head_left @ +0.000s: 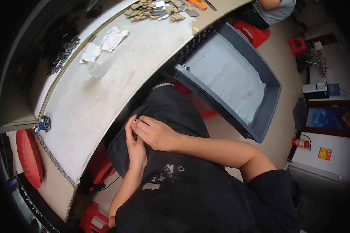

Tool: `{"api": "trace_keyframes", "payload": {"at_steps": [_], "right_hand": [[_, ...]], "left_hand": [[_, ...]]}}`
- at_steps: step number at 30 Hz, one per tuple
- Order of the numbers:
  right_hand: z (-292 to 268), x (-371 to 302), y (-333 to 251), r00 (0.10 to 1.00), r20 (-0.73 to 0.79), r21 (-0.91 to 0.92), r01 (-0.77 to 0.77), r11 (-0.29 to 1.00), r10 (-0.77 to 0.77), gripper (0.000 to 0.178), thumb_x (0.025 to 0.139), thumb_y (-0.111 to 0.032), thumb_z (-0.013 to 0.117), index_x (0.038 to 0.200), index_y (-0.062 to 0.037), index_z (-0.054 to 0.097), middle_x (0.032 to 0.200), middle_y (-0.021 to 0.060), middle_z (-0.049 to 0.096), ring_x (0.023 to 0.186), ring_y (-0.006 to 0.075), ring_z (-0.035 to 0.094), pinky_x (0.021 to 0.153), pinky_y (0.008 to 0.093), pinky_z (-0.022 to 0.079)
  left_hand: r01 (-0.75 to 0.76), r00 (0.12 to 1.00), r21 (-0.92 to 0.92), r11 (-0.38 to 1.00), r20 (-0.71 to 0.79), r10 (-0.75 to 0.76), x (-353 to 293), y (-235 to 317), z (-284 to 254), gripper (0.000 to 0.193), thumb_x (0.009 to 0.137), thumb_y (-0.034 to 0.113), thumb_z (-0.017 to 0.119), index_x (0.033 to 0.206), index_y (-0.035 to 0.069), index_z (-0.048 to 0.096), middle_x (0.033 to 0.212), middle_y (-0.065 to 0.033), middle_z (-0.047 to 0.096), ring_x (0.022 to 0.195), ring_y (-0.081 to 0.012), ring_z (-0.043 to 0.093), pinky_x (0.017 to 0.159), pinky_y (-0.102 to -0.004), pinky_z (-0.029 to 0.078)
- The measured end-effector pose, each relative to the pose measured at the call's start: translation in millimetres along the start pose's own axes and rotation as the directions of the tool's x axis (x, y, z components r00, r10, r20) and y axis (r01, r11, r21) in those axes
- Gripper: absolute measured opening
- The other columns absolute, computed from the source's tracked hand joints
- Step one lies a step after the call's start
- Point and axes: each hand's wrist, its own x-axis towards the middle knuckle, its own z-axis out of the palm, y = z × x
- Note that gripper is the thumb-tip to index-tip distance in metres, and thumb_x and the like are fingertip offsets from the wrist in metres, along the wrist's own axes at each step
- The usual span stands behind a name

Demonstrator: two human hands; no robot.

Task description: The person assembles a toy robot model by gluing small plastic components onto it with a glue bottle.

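Over my lap, just off the near edge of the white-topped table [116, 87], my two hands meet. My left hand [135, 149] is closed, its thumb and fingers pointing up toward the table. My right hand [159, 134] bends over it from the right, fingertips pinched together against the left fingers. A tiny pale spot and something dark show between the hands, too small and covered to name. Black clothing [175, 116] with pale smudges lies beneath them.
A grey tray [274, 93] lined with white sheet stands right of the table. On the table lie a small translucent bottle [97, 69], crumpled white paper [114, 39], and a pile of small brown and grey pieces [142, 11]. A red stool [252, 33] is beyond, beside another person [276, 13].
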Motion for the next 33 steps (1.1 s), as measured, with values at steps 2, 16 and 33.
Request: {"api": "trace_keyframes", "payload": {"at_steps": [2, 16, 33], "right_hand": [[-8.3, 1.5, 0.7, 1.0, 0.03, 0.021, -0.003, 1.0, 0.002, 0.031, 0.069, -0.009, 0.053, 0.096, 0.0059, 0.053, 0.091, 0.0137, 0.051, 0.082, 0.0273, 0.051, 0.077, 0.0318, 0.045], [-20.0, -3.2, -4.6, 0.987, 0.152, 0.012, -0.055, 0.998, 0.052, 0.04, 0.063, -0.004, 0.061, 0.101, 0.007, 0.053, 0.088, 0.0125, 0.05, 0.083, 0.025, 0.052, 0.073, 0.0311, 0.047], [-27.8, 1.4, -8.6, 0.972, 0.192, 0.051, -0.15, 0.987, 0.138, 0.053, 0.057, -0.003, 0.07, 0.107, 0.0023, 0.053, 0.098, 0.0138, 0.053, 0.091, 0.0297, 0.054, 0.078, 0.0361, 0.047]], "left_hand": [[0.01, 1.0, 0.011, 1.0, -0.011, -0.01, 1.7, 4.0, -2.7, 0.049, 0.083, -0.01, 0.043, 0.128, 0.01, 0.042, 0.123, -0.0077, 0.046, 0.113, -0.0163, 0.045, 0.094, -0.0264, 0.037], [0.093, 0.954, 0.088, 0.992, 0.277, -0.114, -1.3, 17.4, -13.4, 0.052, 0.077, -0.011, 0.054, 0.122, 0.014, 0.046, 0.116, -0.0009, 0.046, 0.108, -0.0117, 0.042, 0.092, -0.0257, 0.038], [0.28, 0.943, -0.139, 0.95, 0.228, -0.244, -4.5, 25.9, -10.3, 0.042, 0.089, 0.009, 0.051, 0.128, 0.02, 0.044, 0.101, -0.0016, 0.052, 0.087, -0.0082, 0.051, 0.075, -0.0251, 0.044]]}}
